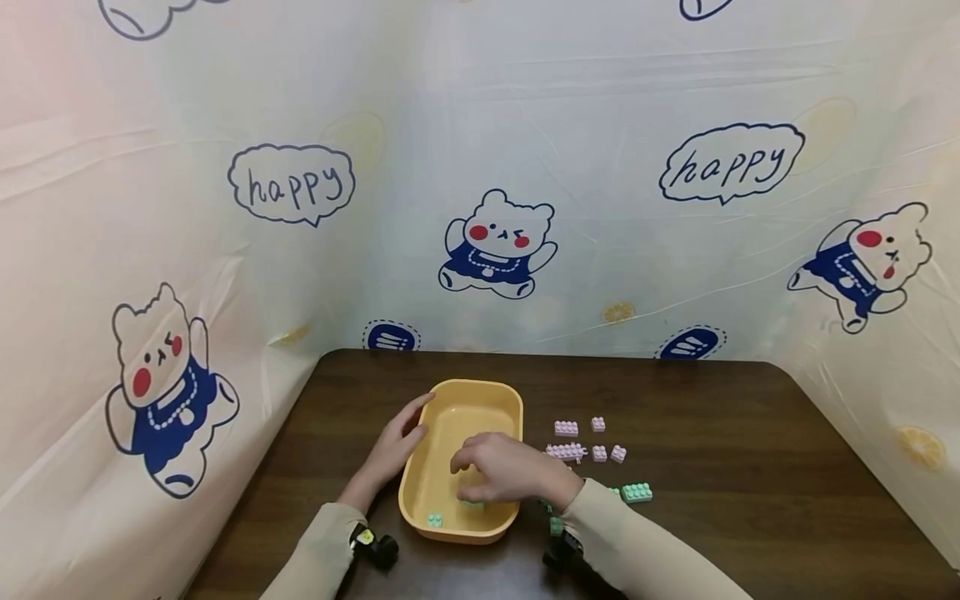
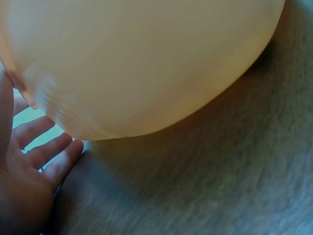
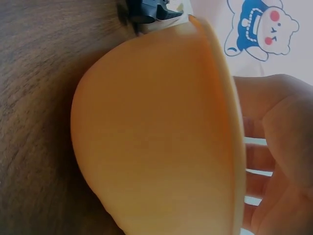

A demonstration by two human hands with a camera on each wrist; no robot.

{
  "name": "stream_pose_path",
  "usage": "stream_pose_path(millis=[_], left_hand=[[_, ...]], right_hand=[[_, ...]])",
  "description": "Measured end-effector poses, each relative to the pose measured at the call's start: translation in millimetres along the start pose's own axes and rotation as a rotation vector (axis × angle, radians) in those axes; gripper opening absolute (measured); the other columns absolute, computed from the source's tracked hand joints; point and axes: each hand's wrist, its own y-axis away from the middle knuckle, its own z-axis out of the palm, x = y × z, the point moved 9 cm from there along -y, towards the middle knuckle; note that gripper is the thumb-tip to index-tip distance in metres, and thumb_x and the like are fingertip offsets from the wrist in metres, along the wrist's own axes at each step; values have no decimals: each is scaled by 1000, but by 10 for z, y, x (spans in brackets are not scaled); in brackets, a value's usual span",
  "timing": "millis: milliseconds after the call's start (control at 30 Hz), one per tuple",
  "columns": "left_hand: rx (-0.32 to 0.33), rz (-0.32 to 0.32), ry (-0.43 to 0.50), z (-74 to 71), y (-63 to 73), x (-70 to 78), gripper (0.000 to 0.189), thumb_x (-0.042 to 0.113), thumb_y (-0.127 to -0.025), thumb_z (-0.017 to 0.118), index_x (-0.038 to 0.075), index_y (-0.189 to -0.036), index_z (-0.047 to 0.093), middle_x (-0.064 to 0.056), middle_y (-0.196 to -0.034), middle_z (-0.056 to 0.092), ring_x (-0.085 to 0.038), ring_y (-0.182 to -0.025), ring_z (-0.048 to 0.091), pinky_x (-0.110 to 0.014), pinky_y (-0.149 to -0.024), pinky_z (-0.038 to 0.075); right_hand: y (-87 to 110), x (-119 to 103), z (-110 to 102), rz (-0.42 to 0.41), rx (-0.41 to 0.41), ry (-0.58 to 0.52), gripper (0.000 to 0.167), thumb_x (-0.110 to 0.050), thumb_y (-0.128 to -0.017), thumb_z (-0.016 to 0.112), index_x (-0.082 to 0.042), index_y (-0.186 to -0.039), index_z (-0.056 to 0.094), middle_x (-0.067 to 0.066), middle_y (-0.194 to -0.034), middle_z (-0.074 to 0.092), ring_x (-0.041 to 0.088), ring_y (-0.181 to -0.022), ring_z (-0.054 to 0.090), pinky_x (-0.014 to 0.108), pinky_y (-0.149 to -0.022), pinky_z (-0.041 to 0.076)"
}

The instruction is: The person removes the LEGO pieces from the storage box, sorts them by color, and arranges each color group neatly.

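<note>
A yellow plastic basin (image 1: pixel 468 392) stands on the table, and its outer wall fills much of both wrist views. At its left rim my left hand (image 1: pixel 393 450) touches the side with extended fingers (image 2: pixel 61 161). My right hand (image 1: pixel 510 468) reaches over the right rim into the basin, its fingers loosely bent and apart from the thumb. No held thing shows in it; the rim hides its fingertips in the right wrist view. One small green toy brick (image 1: pixel 435 520) lies in the basin's near left corner. Another green brick (image 1: pixel 471 502) shows partly below my right thumb.
Right of the basin lie several pink toy bricks (image 1: pixel 566 428), one group (image 1: pixel 566 452) joined or bunched together. Nearer, green bricks (image 1: pixel 637 492) are partly hidden by my right forearm. The dark wooden table (image 1: pixel 697 417) is bordered by a printed curtain (image 1: pixel 600 250).
</note>
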Motion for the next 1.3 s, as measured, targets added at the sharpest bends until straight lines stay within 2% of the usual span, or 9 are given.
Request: stream_pose_path(millis=[200,433,800,967,1133,1300], left_hand=[[-5,-3,7,0,-8,4,49,15,-100,49,34,-145,42,-2,-155,37,-28,-137,41,-52,-105,42],[-4,5,4,7,-2,0,48,16,-100,49,32,-145,43,-1,-155,36,-28,-143,34,-56,-110,33],[-2,-1,15,8,9,20,48,14,-100,49,30,-145,43,-2,-155,37,-29,-140,38,-55,-107,39],[2,6,10,8,7,11,49,13,-99,49,31,-144,44,-2,-154,38,-28,-141,37,-55,-108,36],[-4,-28,7,4,7,-5,49,17,-99,49,36,-144,42,0,-156,36,-28,-142,36,-55,-109,36],[-2,-40,12,-2,13,-12,49,17,-100,50,36,-144,42,-1,-156,35,-29,-142,35,-55,-109,36]], right_hand=[[-27,35,113,56,-68,47,30,-38,-82,74,-18,-105,72,-6,-95,69,2,-81,61,18,-73,49],[-36,49,194,69,-95,86,30,-41,-80,75,-19,-101,72,-9,-88,66,-1,-75,56,18,-69,46],[-24,88,285,109,-144,129,28,-39,-78,77,-22,-100,72,-15,-80,60,0,-69,50,19,-63,42],[-16,92,312,118,-158,130,25,-36,-75,78,-24,-97,71,-15,-80,60,1,-68,51,20,-60,42],[-2,92,317,136,-165,135,25,-35,-71,80,-27,-93,70,-16,-79,60,2,-67,52,22,-55,42],[3,100,329,153,-168,150,25,-29,-70,78,-28,-94,71,-16,-77,59,4,-65,51,24,-52,40]])
